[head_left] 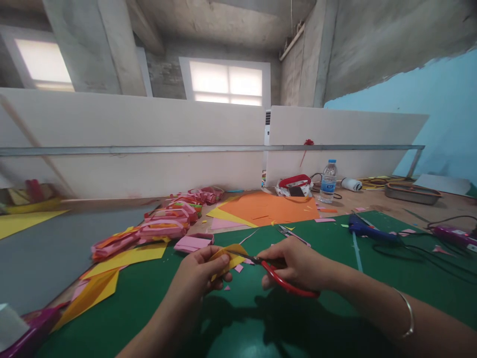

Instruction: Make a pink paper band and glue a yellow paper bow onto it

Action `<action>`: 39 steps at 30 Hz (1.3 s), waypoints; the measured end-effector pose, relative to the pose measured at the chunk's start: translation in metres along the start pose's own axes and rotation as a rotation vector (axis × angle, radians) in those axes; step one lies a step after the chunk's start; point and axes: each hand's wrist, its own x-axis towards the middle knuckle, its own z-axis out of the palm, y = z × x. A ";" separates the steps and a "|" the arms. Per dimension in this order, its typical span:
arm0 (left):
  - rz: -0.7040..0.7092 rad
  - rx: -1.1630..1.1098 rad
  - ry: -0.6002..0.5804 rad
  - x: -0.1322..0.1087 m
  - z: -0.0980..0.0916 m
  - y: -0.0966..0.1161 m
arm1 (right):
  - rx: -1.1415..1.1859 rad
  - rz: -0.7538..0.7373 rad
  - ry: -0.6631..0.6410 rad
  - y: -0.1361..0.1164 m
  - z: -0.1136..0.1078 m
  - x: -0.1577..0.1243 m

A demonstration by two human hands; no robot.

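Note:
Between the thumb and fingers of my left hand [203, 271] is a small folded piece of yellow paper [235, 256]. My right hand [294, 263] grips red-handled scissors [285, 283], whose dark blades reach left onto the yellow paper. Whether the blades are parted is too small to tell. Just behind my left hand lies a folded pink paper piece [194, 242]. Small pink scraps [239, 268] are scattered on the green cutting mat [238, 328] below both hands. Another metal tool [288, 232] rests behind my right hand.
Pink and orange folded paper pieces [164, 226] are heaped at left, beside yellow sheets [128, 259]. Orange paper [272, 208] lies at the back, near a water bottle [328, 183]. A blue glue gun [372, 231] and cables occupy the right. A white partition [149, 124] stands behind.

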 end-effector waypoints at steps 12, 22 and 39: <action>0.039 0.053 -0.019 -0.003 -0.001 0.002 | -0.035 0.007 0.024 -0.002 -0.001 -0.002; 0.096 0.126 -0.093 -0.003 0.003 -0.008 | -0.183 -0.039 0.096 -0.006 0.008 0.000; 0.193 0.248 -0.153 -0.009 0.006 -0.007 | -0.128 -0.056 0.102 0.000 0.026 0.005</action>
